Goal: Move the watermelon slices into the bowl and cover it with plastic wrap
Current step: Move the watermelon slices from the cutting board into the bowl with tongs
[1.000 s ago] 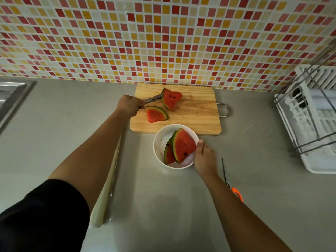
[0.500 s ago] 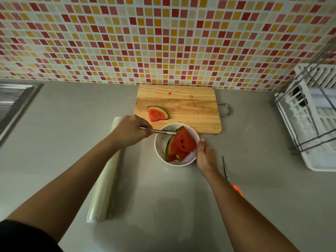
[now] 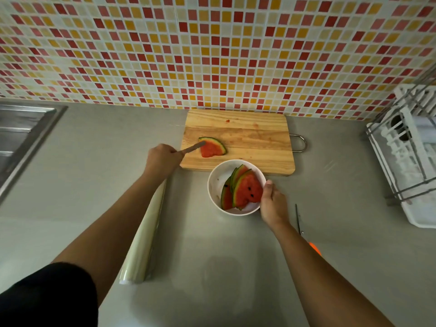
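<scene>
One watermelon slice point(image 3: 213, 148) lies flat on the wooden cutting board point(image 3: 254, 140). My left hand point(image 3: 162, 159) grips a metal utensil point(image 3: 192, 148) whose tip touches that slice's left edge. In front of the board stands a white bowl point(image 3: 215, 182) holding three slices point(image 3: 245, 191) that lean against each other. My right hand point(image 3: 271, 204) holds the bowl's right rim, thumb at the edge. A roll of plastic wrap point(image 3: 144, 234) lies on the counter under my left forearm.
Scissors with an orange handle point(image 3: 300, 223) lie right of my right forearm. A white dish rack point(image 3: 410, 152) fills the right side. A steel sink point(image 3: 21, 135) sits at the far left. The tiled wall runs behind the board.
My left hand carried a slice from the board into the bowl, dropped it there, then moved the utensil back to the last slice on the board. My right hand stayed on the bowl.
</scene>
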Demonstrator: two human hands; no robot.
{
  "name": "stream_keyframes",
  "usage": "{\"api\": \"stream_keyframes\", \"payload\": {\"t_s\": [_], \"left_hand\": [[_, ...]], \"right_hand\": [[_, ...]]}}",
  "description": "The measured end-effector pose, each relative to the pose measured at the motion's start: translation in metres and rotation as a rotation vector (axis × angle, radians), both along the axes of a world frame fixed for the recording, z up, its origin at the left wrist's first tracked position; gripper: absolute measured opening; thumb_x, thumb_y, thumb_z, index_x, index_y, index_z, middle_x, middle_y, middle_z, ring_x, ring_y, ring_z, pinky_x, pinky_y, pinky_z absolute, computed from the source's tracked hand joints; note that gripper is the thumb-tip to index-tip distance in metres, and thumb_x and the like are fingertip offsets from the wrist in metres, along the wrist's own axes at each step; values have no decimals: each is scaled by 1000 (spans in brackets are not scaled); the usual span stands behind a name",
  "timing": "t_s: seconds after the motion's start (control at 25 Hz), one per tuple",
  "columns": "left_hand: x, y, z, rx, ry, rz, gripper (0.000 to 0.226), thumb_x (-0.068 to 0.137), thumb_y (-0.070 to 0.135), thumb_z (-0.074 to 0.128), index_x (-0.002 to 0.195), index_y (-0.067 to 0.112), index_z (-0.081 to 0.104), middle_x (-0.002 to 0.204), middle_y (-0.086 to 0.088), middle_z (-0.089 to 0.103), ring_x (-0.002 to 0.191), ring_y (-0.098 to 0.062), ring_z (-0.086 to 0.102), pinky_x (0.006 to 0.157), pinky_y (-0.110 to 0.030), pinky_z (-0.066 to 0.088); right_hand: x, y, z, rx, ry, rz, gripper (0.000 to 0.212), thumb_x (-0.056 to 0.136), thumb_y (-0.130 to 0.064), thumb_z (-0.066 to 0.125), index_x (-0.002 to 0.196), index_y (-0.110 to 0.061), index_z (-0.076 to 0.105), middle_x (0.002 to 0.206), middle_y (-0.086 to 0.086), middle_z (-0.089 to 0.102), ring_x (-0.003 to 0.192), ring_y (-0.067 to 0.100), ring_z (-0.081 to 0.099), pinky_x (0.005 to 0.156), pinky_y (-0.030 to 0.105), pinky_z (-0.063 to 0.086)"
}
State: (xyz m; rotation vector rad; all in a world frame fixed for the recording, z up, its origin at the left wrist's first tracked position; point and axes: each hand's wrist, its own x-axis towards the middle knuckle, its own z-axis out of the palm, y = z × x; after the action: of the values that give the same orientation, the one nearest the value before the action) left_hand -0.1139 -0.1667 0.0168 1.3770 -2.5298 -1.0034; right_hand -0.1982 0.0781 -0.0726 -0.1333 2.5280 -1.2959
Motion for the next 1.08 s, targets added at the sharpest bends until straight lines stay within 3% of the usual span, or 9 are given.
{"api": "stream_keyframes", "payload": {"t_s": [0.16, 0.32, 0.36, 0.44, 0.52, 0.6, 0.76, 0.92, 1.08], "left_hand": [[-1, -4, -12, 340, 99, 184, 18, 85, 22, 61, 76, 6, 62, 72, -6, 60, 54, -13, 50, 51, -24, 41], [-4, -13, -7, 527, 47, 198, 18, 85, 15, 55, 82, -1, 64, 66, -8, 57, 49, -15, 37, 46, -24, 26], [-4, -18, -5, 507, 11, 150, 19, 85, 16, 55, 79, 0, 64, 65, -9, 56, 50, -15, 37, 47, -25, 27], [-6, -29, 1, 287, -87, 57, 22, 85, 20, 56, 78, 1, 64, 72, -11, 59, 57, -18, 47, 53, -28, 37], [-11, -38, 6, 23, -101, -37, 26, 88, 26, 57, 88, 3, 69, 86, -10, 65, 70, -18, 54, 62, -29, 43], [-16, -42, 10, -83, -51, -143, 28, 91, 26, 55, 105, 6, 70, 100, -7, 66, 83, -15, 53, 73, -27, 40], [-19, -51, 4, 75, -115, -258, 29, 91, 17, 54, 115, 8, 66, 117, -11, 65, 96, -19, 55, 95, -34, 44], [-15, -56, -4, 162, -58, -235, 26, 89, 16, 55, 110, 8, 69, 105, -6, 65, 79, -12, 55, 84, -31, 45], [-20, -56, -9, 240, -57, -227, 28, 89, 12, 57, 114, 7, 66, 105, -4, 60, 92, -19, 54, 85, -31, 45]], "right_hand": [[-1, 1, 0, 12, 18, 18, 48, 98, -36, 21, 91, -8, 60, 95, 21, 65, 87, 34, 58, 71, 29, 34], [-1, 0, 0, 15, 35, 29, 48, 98, -35, 21, 92, -8, 61, 95, 22, 65, 86, 33, 58, 70, 28, 33], [-1, 1, -1, 17, 36, 33, 48, 98, -35, 21, 91, -8, 60, 95, 22, 65, 85, 32, 58, 70, 28, 33], [-2, 1, -1, 19, 34, 37, 48, 98, -35, 22, 92, -8, 60, 96, 22, 65, 87, 34, 58, 70, 28, 33], [-2, 1, -1, 23, 41, 38, 47, 98, -34, 22, 92, -7, 60, 95, 23, 65, 86, 33, 58, 70, 28, 33], [-2, 1, -2, 25, 42, 43, 48, 98, -35, 21, 92, -7, 60, 94, 22, 65, 80, 29, 55, 70, 28, 33], [-2, 1, -3, 27, 57, 38, 48, 98, -35, 22, 92, -7, 60, 94, 22, 65, 81, 30, 56, 69, 28, 33], [-2, 1, -4, 28, 39, 27, 48, 98, -36, 22, 89, -8, 60, 94, 23, 66, 86, 34, 59, 70, 29, 35], [-2, 0, -3, 24, 49, 26, 49, 98, -35, 22, 92, -6, 61, 95, 23, 66, 89, 36, 59, 71, 29, 36]]}}
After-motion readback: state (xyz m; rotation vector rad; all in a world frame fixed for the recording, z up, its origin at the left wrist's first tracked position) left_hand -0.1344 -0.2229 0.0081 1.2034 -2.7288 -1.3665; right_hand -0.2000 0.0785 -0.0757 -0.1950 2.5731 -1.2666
